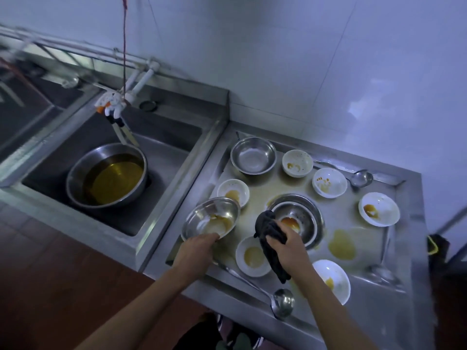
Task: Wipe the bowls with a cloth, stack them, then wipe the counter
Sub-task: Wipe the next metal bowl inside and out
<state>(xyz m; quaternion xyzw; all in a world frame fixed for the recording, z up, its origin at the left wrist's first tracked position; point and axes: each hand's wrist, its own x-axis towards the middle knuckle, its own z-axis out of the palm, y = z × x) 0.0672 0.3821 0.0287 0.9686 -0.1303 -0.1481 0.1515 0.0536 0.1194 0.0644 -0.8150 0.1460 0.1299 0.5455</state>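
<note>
My left hand [195, 251] grips the near rim of a steel bowl [212, 217], tilted up above the counter, with yellow-brown sauce inside. My right hand [288, 245] holds a dark cloth [269, 231] bunched in its fingers, just right of that bowl and over the edge of a steel colander bowl [300, 215]. Several white bowls with sauce stains stand on the steel counter [353, 281]: one [233, 189] behind the tilted bowl, one [252, 257] under my right wrist, others at the back and right. A clean-looking steel bowl [254, 155] sits at the back left.
Sauce puddles [342, 245] lie on the counter. A ladle [281, 300] lies at the front edge, a spoon [361, 178] at the back right. To the left is a sink [177, 152] holding a large steel basin [107, 176] of yellowish liquid under a tap.
</note>
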